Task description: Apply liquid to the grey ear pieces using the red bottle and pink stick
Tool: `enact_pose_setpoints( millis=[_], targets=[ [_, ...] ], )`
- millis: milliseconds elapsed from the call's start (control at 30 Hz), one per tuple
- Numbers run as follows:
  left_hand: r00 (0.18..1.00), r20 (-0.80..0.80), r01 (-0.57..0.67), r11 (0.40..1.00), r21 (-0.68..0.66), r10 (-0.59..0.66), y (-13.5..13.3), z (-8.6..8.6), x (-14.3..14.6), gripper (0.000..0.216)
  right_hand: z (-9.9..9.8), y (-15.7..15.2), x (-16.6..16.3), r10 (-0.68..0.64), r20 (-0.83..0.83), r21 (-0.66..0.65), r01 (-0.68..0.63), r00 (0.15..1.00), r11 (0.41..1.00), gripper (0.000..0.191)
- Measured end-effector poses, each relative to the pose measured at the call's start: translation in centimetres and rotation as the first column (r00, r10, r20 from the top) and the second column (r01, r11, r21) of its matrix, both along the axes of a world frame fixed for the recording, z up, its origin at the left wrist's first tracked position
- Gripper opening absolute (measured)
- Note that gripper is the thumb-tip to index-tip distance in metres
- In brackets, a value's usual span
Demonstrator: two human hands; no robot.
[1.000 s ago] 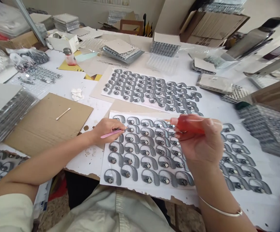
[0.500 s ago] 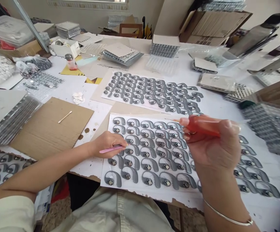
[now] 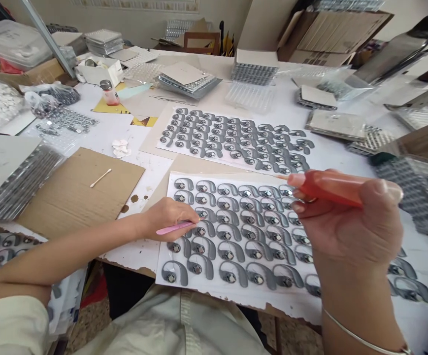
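Dozens of grey hook-shaped pieces (image 3: 240, 278) lie in rows on the front sheet (image 3: 199, 283) before me, with more on the back sheet (image 3: 223, 157) beyond. Each one I can make out clearly carries a faceted stone (image 3: 231, 277), so the laying-out looks well along; my right hand (image 3: 354, 222) and forearm hide some, and what remains at each stone is too small to tell. My left hand (image 3: 171, 218) pinches a pink tool (image 3: 175, 228) beside the leftmost pieces, contact unclear; my right is wrapped around a red-filled squeeze bottle (image 3: 335, 186), nozzle pointing left.
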State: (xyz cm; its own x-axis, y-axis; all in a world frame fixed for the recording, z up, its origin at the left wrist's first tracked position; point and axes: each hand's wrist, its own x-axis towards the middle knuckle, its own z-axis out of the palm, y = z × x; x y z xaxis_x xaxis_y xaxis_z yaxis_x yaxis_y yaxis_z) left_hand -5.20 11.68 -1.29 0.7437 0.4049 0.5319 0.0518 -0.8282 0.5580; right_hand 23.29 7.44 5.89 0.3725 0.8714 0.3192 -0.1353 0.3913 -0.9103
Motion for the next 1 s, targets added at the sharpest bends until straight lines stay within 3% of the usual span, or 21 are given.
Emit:
enact_pose_setpoints(
  millis=[100, 167, 233, 300, 367, 433, 700, 867, 1000],
  targets=[
    [0.998, -0.062, -0.013, 1.0, -0.015, 0.012, 0.2, 0.0, 0.3, 0.007, 0.3, -0.1, -0.4, 0.009, -0.016, -0.031, -0.01, 1.0, 0.999, 0.035],
    [0.997, -0.082, -0.022, 0.998, -0.059, 0.017, 0.2, -0.3, 0.4, 0.008, 0.0, -0.3, -1.2, 0.067, -0.114, -0.149, -0.084, 0.991, 0.985, 0.038],
    [0.997, -0.078, -0.023, 0.995, -0.102, 0.016, 0.2, -0.6, 0.3, 0.01, -0.7, -0.4, -2.6, 0.165, -0.268, -0.302, -0.245, 0.949, 0.921, 0.039],
    [0.997, -0.073, -0.023, 0.993, -0.115, 0.015, 0.1, -0.8, 0.1, 0.011, -1.8, -0.4, -4.3, 0.232, -0.421, -0.399, -0.408, 0.877, 0.821, 0.039],
    [0.995, -0.096, -0.022, 0.995, -0.098, 0.013, 0.0, -1.0, 0.0, 0.012, -3.0, -0.2, -5.8, 0.251, -0.531, -0.43, -0.513, 0.809, 0.743, 0.045],
    [0.993, -0.118, -0.017, 0.999, -0.05, 0.011, -0.1, -1.0, 0.0, 0.012, -4.1, 0.2, -7.0, 0.252, -0.579, -0.427, -0.552, 0.775, 0.716, 0.048],
    [0.997, -0.063, 0.048, 0.98, 0.192, -0.037, -0.2, -0.8, -0.4, 0.009, -5.8, 0.8, -7.7, 0.231, -0.579, -0.436, -0.536, 0.782, 0.723, 0.044],
    [0.998, 0.014, -0.068, 0.969, 0.237, 0.067, -0.5, -0.4, -0.3, 0.008, -5.2, 0.6, -7.3, 0.235, -0.53, -0.441, -0.501, 0.815, 0.745, 0.045],
    [0.995, -0.02, -0.093, 0.958, 0.272, 0.102, -0.7, -0.7, 0.0, 0.011, -4.3, 0.4, -6.2, 0.237, -0.367, -0.447, -0.394, 0.899, 0.803, 0.048]
  ],
)
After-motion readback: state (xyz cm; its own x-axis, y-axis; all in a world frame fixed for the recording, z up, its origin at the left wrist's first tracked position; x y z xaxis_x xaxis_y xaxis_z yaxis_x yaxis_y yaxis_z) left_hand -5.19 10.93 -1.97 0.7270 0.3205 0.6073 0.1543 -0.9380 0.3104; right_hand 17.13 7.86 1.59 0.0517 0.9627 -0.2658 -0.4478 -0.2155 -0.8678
